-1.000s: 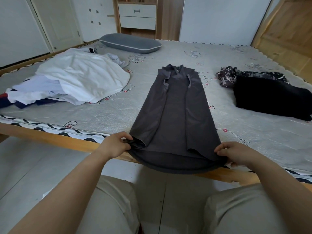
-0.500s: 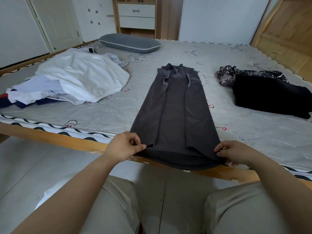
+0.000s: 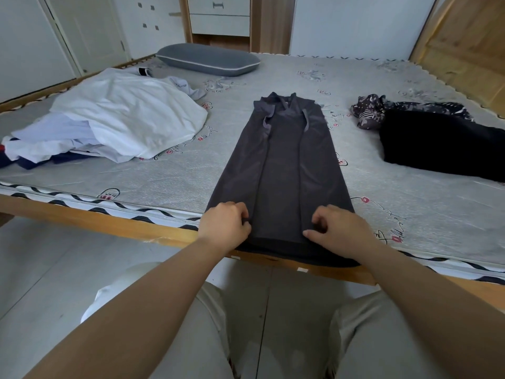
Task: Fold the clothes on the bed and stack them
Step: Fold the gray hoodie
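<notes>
A dark grey garment (image 3: 281, 170) lies long and narrow in the centre of the frame on the bed (image 3: 175, 176), with both side parts folded in and its lower hem at the wooden edge. The left hand (image 3: 225, 228) pinches the lower left corner with curled fingers. The right hand (image 3: 338, 231) grips the lower right part, fingers also curled. A pile of white clothes (image 3: 123, 116) lies at the left, and black folded clothes (image 3: 440, 143) at the right. A grey pillow (image 3: 207, 59) is at the top.

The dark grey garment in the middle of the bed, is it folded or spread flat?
Partly folded: the dark grey garment has both long sides turned in over its middle, making a narrow strip not yet folded lengthwise.
</notes>
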